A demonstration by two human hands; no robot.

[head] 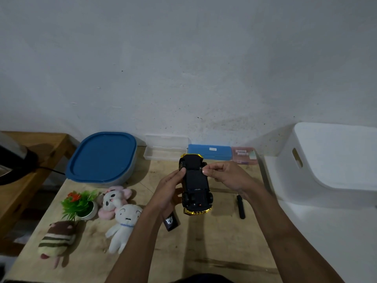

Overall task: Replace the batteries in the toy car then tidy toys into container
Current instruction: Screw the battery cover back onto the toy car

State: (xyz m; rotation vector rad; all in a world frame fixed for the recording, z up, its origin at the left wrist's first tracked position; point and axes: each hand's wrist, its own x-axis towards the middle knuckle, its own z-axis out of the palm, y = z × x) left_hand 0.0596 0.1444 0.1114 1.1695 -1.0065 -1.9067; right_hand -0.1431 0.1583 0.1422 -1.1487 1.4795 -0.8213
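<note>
My left hand (170,187) grips the upturned black-and-gold plastic toy car (195,183) above the wooden table (214,242). My right hand (226,174) pinches its edge at two o'clock. A black screwdriver (240,206) lies at four o'clock, and the blue-lidded plastic container (103,158) at ten o'clock.

A scuffed white wall (183,68) fills the background under dim light. A wooden bench (204,252) abuts it. A wooden shelf (40,152) stands alongside.

partly hidden and cut off
left hand (170,190) covers the black remote (171,222); white bin (334,156) runs off the right edge.
</note>
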